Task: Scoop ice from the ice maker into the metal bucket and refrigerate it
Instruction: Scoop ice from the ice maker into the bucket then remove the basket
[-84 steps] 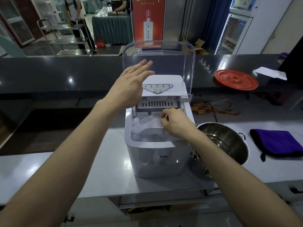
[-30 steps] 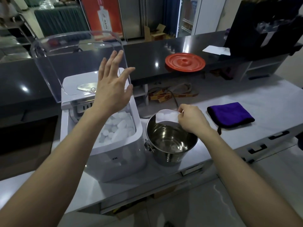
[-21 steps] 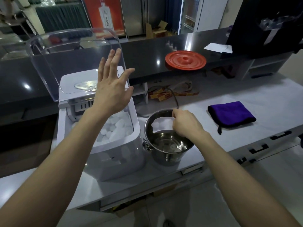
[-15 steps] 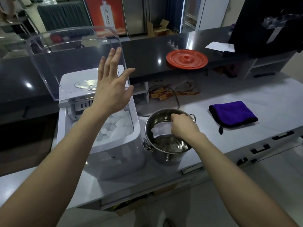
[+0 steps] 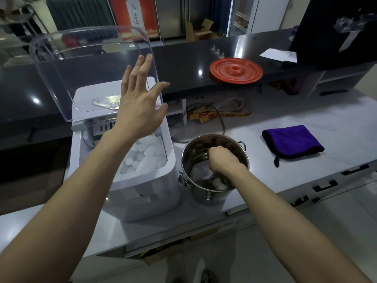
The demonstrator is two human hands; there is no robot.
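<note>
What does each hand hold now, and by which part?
The right hand grips the ice scoop by its handle end, inside the metal bucket. The left hand holds nothing; straight fingers at the raised lid.
</note>
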